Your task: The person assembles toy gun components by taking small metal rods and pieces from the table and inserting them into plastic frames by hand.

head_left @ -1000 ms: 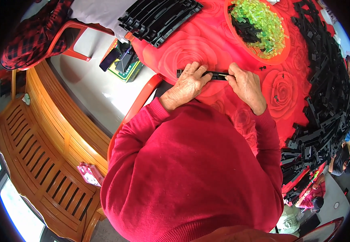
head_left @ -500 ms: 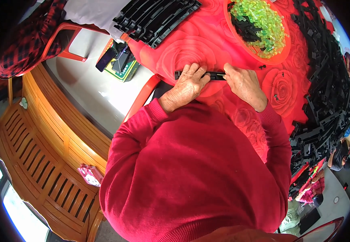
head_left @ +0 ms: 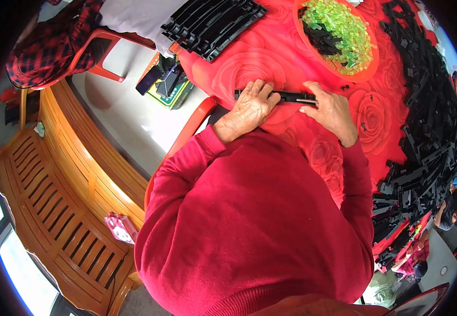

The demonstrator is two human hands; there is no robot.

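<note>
A slim black plastic strip (head_left: pixel 290 97) lies crosswise on the red rose-patterned tablecloth in front of me. My left hand (head_left: pixel 252 108) is closed over its left part, fingers bent across it and hiding that stretch. At the strip's right end is my right hand (head_left: pixel 334 113). Its thumb and forefinger stand apart on either side of that end, and its other fingers are mostly hidden. A thin pale line shows along the strip between them; I cannot make out what it is.
An orange basin (head_left: pixel 374 52) holds yellow-green clear pieces (head_left: pixel 339 26) and some black parts. Long black parts (head_left: pixel 212 26) lie in a row at the far left. Black strips (head_left: pixel 428 121) heap along the right. A red chair (head_left: pixel 191 124) and wooden bench (head_left: pixel 65 210) stand left.
My right thumb and forefinger have spread from a pinch at the strip's right end. The left hand keeps its hold. The whole view has shifted slightly.
</note>
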